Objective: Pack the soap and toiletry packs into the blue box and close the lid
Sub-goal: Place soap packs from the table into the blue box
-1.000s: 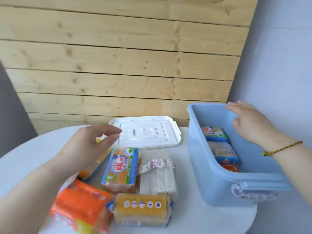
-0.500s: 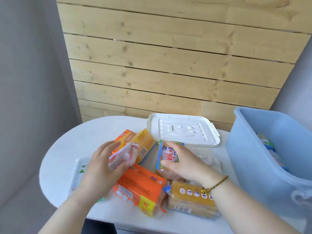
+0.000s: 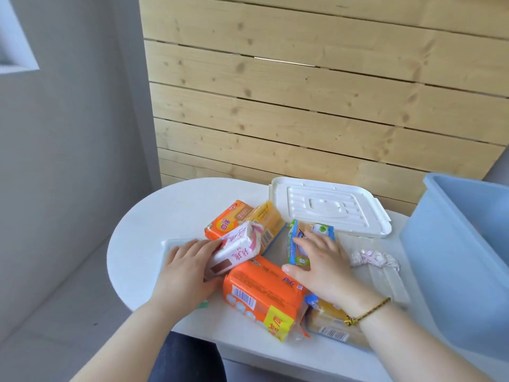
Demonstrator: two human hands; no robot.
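Note:
The blue box [image 3: 454, 257] stands open at the table's right, its inside out of sight. Its white lid [image 3: 325, 208] lies flat behind the packs. My left hand [image 3: 187, 271] grips a white and pink pack [image 3: 234, 249], tilted up over the pile. My right hand [image 3: 322, 266] lies over a blue-green soap pack [image 3: 298, 244], with fingers at its far end and thumb at its near end. A large orange pack [image 3: 261, 293] sits between my hands. Behind it are a small orange pack [image 3: 228, 221] and a yellow pack [image 3: 267, 219].
A yellow soap pack [image 3: 330, 312] lies partly under my right wrist near the front edge. A clear bag with a pink tie [image 3: 374, 257] rests beside the box. A flat white pack [image 3: 176, 244] sits under my left hand. A wooden slat wall backs the round white table [image 3: 170, 210].
My right hand left the box's rim and came down on the blue-green soap pack. My left hand picked up the white and pink pack. The view swung left.

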